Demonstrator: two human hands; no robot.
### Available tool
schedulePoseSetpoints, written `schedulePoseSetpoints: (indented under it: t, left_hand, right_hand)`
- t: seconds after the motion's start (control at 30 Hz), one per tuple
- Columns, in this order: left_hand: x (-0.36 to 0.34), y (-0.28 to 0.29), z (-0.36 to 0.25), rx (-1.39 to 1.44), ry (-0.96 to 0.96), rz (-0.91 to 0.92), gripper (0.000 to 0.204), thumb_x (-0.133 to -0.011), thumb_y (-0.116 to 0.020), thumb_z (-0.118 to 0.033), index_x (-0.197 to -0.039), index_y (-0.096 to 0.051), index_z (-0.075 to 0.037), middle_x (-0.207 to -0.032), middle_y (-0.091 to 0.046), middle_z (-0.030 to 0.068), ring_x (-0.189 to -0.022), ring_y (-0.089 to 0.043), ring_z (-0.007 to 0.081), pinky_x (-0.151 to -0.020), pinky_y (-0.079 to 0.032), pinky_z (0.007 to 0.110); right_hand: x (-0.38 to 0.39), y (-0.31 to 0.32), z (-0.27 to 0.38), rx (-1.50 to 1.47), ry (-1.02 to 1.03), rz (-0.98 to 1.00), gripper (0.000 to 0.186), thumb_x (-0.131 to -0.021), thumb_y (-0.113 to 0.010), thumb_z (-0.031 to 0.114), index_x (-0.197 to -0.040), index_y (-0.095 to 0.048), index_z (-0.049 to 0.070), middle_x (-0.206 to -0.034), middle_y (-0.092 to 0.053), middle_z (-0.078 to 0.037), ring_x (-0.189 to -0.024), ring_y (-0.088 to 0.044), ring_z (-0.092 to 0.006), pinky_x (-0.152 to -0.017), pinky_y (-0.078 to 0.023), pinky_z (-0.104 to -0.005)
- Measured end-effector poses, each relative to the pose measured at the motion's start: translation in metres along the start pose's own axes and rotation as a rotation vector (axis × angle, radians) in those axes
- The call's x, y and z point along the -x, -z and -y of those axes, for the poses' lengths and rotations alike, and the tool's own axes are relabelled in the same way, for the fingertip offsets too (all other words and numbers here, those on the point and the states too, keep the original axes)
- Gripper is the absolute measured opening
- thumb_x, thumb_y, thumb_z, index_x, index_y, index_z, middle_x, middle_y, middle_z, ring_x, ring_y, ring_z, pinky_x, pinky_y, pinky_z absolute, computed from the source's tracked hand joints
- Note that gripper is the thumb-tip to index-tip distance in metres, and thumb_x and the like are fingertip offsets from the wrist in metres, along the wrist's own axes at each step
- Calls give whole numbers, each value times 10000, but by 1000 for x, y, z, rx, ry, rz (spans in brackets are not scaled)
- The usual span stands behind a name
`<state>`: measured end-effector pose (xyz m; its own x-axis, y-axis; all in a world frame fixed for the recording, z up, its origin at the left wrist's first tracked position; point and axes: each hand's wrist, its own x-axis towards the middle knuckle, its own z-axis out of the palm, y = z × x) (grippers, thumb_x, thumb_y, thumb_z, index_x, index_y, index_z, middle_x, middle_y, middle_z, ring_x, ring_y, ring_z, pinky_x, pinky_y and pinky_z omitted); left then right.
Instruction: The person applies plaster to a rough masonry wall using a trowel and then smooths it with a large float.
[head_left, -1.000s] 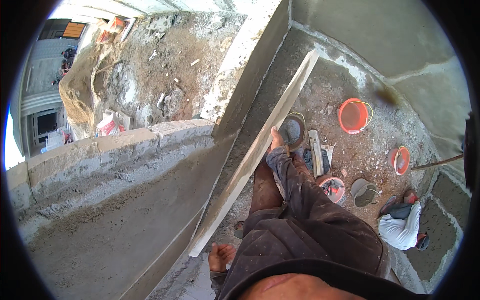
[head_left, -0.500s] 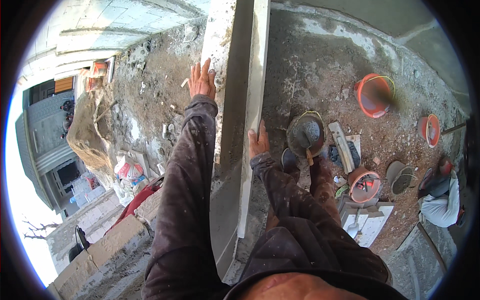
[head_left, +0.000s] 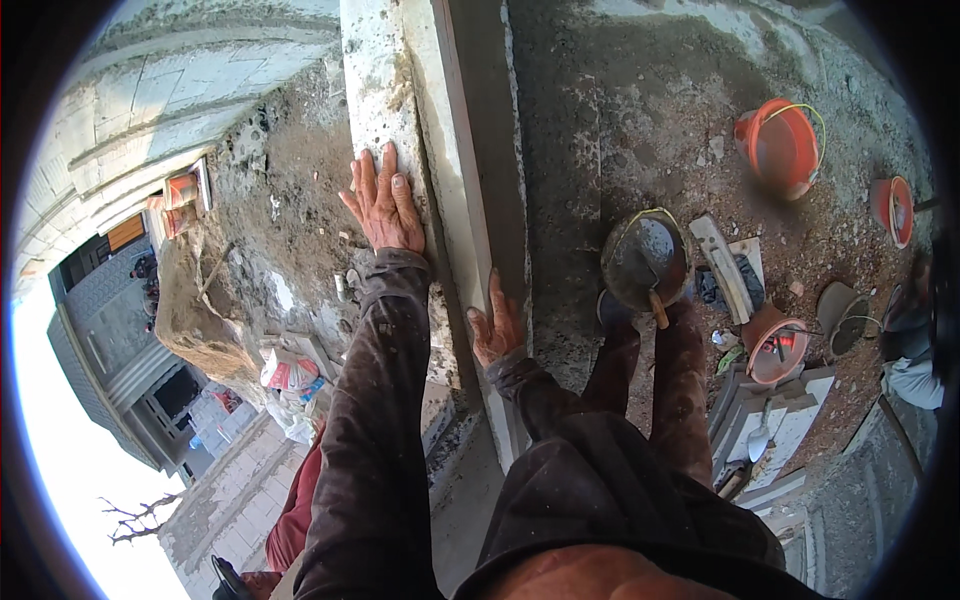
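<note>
Orange containers (head_left: 180,205) stand far off, up and to the left of the left hand, past rough, rubble-strewn ground (head_left: 300,200). Nearer, but well below and left of that hand, lie red-and-white printed sacks (head_left: 290,370), and lower still a person in dark red clothing (head_left: 297,500) shows behind the long, dark left sleeve (head_left: 375,400). From where I stand, the left hand (head_left: 385,205) rests palm down, fingers spread, on the whitish, mortar-stained wall top (head_left: 375,80). Just to its right runs a long, straight, pale board (head_left: 447,150), lying along the wall's edge between the two hands. Lower down, the right hand (head_left: 497,325) touches the board's right side, thumb and forefinger parted; I can't tell whether its other fingers close around the edge. Right of that hand sits a round, dark bucket (head_left: 620,270) with a yellow handle and a wooden-handled tool (head_left: 659,308) inside. Beyond it is a narrow, weathered wooden plank (head_left: 720,265). Farther right and below the hand, a metal-bladed trowel (head_left: 760,440) lies on pale slabs, and a reddish bucket (head_left: 768,365) holds tools. Up and right of the hand stands an orange-red bucket (head_left: 795,160) with a yellow handle; a grey bucket (head_left: 835,305) is lower, and a smaller orange bucket (head_left: 898,212) is farthest right.
</note>
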<state>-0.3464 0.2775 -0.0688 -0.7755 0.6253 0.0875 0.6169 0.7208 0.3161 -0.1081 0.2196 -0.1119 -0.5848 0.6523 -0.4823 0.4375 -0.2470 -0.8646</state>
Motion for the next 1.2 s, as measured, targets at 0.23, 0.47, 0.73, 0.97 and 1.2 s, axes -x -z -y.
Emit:
schedulePoseSetpoints:
  t: [0.23, 0.47, 0.73, 0.97, 1.2]
  left_hand:
    - [1, -3, -1, -49, 19, -17, 535, -1139, -305, -532, -1584, -509, -317, -1710, -359, 79, -1621, -209, 275, -1291, 76, 595]
    - [-5, 7, -9, -107, 37, 56, 537, -1144, -311, -482, -1600, -497, -266, -1718, -331, 117, -1619, -211, 339, -1282, 26, 609]
    - [-3, -1, -1, -71, 2, 8, 524, -1137, -341, -475, -1583, -520, -267, -1708, -357, 98, -1616, -220, 315, -1283, 43, 616]
    - [-9, 11, -17, -115, 4, 54, 545, -1140, -328, -455, -1595, -504, -214, -1712, -337, 132, -1615, -215, 357, -1283, 11, 612]
    - [-4, 5, -5, -120, 4, 60, 555, -1138, -319, -459, -1592, -508, -203, -1713, -334, 131, -1614, -216, 357, -1286, 8, 603]
  right_hand:
    - [-171, 7, -24, -87, -57, 96, 897, -1012, -524, 692, -1685, -265, 159, -1597, -453, -277, -1474, -429, -467, -1201, -393, -494]
    - [-59, 14, 15, -66, 0, 85, 799, -1058, -557, 525, -1686, -250, 139, -1513, -501, -305, -1405, -482, -486, -1167, -410, -493]
    - [-256, 11, -26, -13, -63, 139, 921, -993, -617, 638, -1688, -240, 166, -1640, -394, -273, -1522, -367, -449, -1229, -374, -488]
    - [-126, 16, 5, -40, 24, 127, 873, -1023, -611, 541, -1689, -228, 128, -1581, -455, -290, -1469, -433, -465, -1207, -384, -487]
    - [-256, 9, -33, -26, -76, 102, 956, -972, -640, 648, -1688, -239, 156, -1570, -499, -253, -1447, -474, -447, -1195, -419, -469]
